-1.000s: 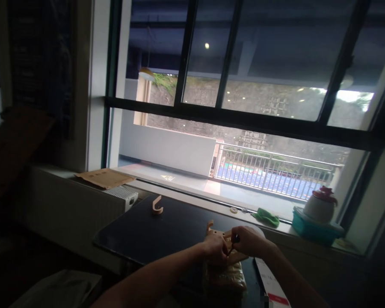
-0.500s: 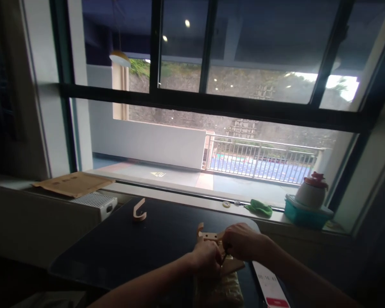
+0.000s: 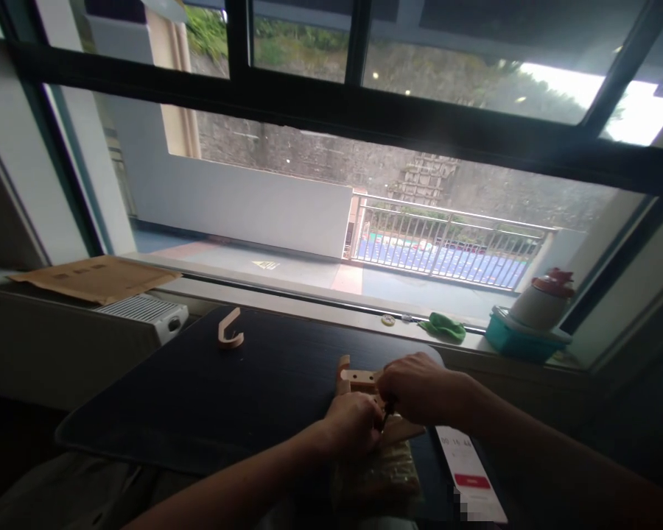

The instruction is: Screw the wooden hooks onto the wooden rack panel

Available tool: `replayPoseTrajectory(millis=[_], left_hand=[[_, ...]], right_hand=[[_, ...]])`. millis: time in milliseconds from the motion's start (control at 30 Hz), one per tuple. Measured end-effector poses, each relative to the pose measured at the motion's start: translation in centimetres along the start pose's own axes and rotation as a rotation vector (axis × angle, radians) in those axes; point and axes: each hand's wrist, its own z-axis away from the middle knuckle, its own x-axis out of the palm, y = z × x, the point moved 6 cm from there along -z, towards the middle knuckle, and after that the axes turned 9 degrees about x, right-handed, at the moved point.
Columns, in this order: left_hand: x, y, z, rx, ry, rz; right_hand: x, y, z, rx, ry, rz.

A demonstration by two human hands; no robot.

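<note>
A light wooden assembly [image 3: 359,377] with drilled holes and a curved upright end lies near the table's right side. My left hand [image 3: 353,423] is closed on its near part, fingers curled by the joint. My right hand [image 3: 417,384] is closed just above and to the right, gripping a thin dark tool [image 3: 387,416] that points down beside my left fingertips. The tool's upper part is hidden in the fist, so its exact kind is unclear. Beneath the hands is a crinkled clear plastic package [image 3: 381,475]. A loose curved wooden piece [image 3: 230,340] sits farther left on the table.
The dark table [image 3: 199,397] stands against a window sill. A phone [image 3: 467,471] showing a timer lies right of the package. Along the sill are a green cloth [image 3: 445,327], a teal box [image 3: 522,338] and a white jug [image 3: 544,302]. A brown envelope [image 3: 99,278] lies at left.
The camera has tipped downward, so the whole scene sits higher in view. Both hands keep nearly the same hold on the wooden assembly and the tool.
</note>
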Motion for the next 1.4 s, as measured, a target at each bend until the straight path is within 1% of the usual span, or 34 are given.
replayPoseTrajectory(millis=[100, 167, 233, 300, 400, 500, 567, 633, 767, 867, 1000, 1100, 1167, 1267, 1333, 1400], left_hand=[[0.1, 0.0, 0.1, 0.018, 0.021, -0.015], [0.1, -0.1, 0.1, 0.012, 0.021, -0.014], [0.1, 0.1, 0.1, 0.003, 0.001, -0.013], [-0.1, 0.2, 0.1, -0.016, -0.032, -0.017], [-0.4, 0.5, 0.1, -0.033, -0.054, -0.027], [-0.6, 0.5, 0.1, -0.031, -0.030, -0.044], [-0.6, 0.3, 0.0, -0.042, -0.022, -0.037], [-0.4, 0.2, 0.1, -0.045, -0.034, -0.015], [-0.3, 0.4, 0.1, -0.018, -0.016, -0.009], [-0.5, 0.2, 0.2, -0.042, -0.004, -0.011], [-0.5, 0.5, 0.1, -0.020, -0.034, -0.021], [-0.6, 0.6, 0.1, -0.016, -0.037, -0.029], [-0.6, 0.6, 0.2, -0.018, -0.014, -0.021], [-0.4, 0.5, 0.3, -0.027, 0.004, -0.007], [-0.3, 0.4, 0.3, -0.031, 0.006, -0.001], [-0.3, 0.3, 0.3, -0.033, 0.004, 0.000]], right_hand=[[0.7, 0.3, 0.1, -0.023, 0.011, 0.078], [1.2, 0.6, 0.0, -0.024, 0.047, 0.051], [1.5, 0.9, 0.0, -0.001, 0.077, 0.029], [1.5, 1.0, 0.0, 0.039, 0.075, 0.043], [0.9, 0.0, 0.2, 0.048, 0.020, 0.106], [0.2, -1.7, 0.4, -0.033, -0.015, 0.150], [0.2, -2.1, 0.2, -0.063, -0.019, 0.151], [0.5, -1.8, -0.1, -0.052, -0.014, 0.132], [1.3, -0.1, -0.5, 0.037, -0.020, 0.053], [1.1, 0.5, -0.1, 0.084, -0.042, 0.050], [0.3, -0.4, 0.8, 0.039, -0.060, 0.055], [0.3, -0.8, 0.7, -0.023, -0.013, 0.038], [0.9, -0.5, 0.2, -0.028, 0.028, 0.012], [1.8, 0.9, -0.6, 0.067, 0.051, -0.065], [1.9, 1.6, -0.8, 0.125, 0.055, -0.091], [1.6, 1.6, -0.6, 0.116, 0.052, -0.070]])
